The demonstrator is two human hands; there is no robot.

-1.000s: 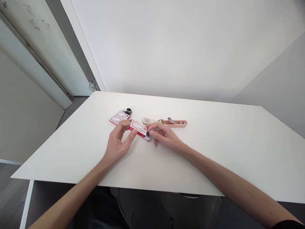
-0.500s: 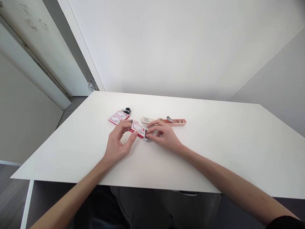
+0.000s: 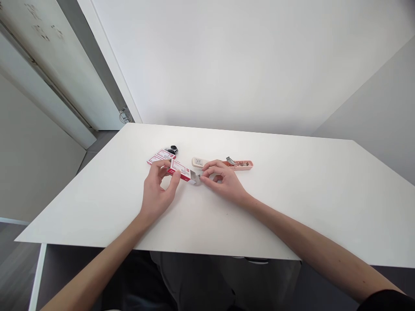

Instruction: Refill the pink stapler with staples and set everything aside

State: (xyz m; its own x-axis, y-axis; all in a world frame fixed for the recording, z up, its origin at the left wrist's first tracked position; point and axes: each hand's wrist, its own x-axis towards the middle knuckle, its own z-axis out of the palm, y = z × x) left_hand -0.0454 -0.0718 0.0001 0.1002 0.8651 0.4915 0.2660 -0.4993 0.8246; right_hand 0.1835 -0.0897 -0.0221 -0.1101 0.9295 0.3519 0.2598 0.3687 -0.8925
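Observation:
My left hand (image 3: 160, 183) is closed on a small red-and-white cardboard box (image 3: 180, 169), fingers behind it and thumb on its near side. The box is tilted, and its right end stands open with the flaps out. Just beyond that end, my right hand (image 3: 222, 181) pinches a small grey piece (image 3: 199, 176) between thumb and forefinger; it is too small to identify. The rest of the right fingers curl loosely in front of a long pink-and-cream case.
More red-and-white boxes (image 3: 160, 156) lie at the left, partly behind my left hand. A small black object (image 3: 173, 149) sits beside them. The opened case has a cream lid (image 3: 197, 162) and a pink tray (image 3: 250, 164) with small metal items (image 3: 230, 161). A wall rises behind the white table (image 3: 292, 194).
My left hand has drawn the box leftward, away from my right hand. The box's open end and the small grey piece in my right fingers now show.

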